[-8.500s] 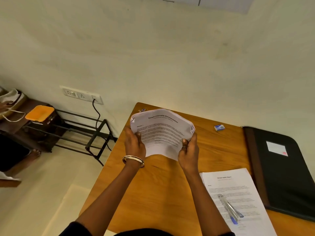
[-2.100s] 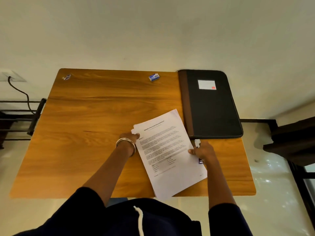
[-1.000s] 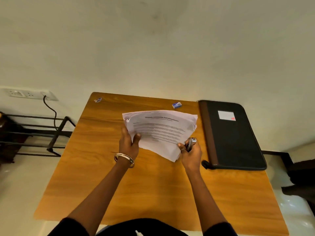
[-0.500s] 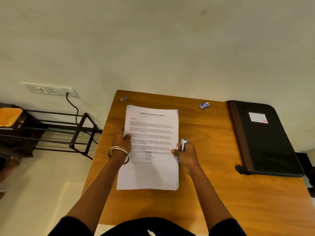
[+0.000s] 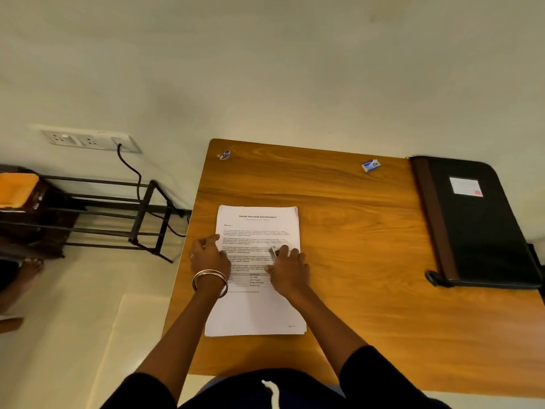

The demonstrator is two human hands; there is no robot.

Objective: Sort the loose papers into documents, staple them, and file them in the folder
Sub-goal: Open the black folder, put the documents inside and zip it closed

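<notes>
A stack of white printed papers (image 5: 259, 222) lies flat on the wooden table (image 5: 354, 261), near its left edge. My left hand (image 5: 209, 255) rests on the stack's left edge with its fingers spread. Over the middle of the stack, my right hand (image 5: 287, 270) grips a small silver stapler (image 5: 272, 251), whose tip shows above the fingers. The black folder (image 5: 477, 225) lies closed at the table's right side, with a white label on its cover.
A small blue staple box (image 5: 370, 165) sits near the table's far edge, and a small crumpled wrapper (image 5: 224, 154) lies at the far left corner. A black metal rack (image 5: 141, 219) stands on the floor to the left, below a wall socket (image 5: 88, 140) with a cable.
The papers were lifted and squared in both hands, then laid flat on the table's left part. My right hand has moved with the stapler from the stack's right edge onto the page.
</notes>
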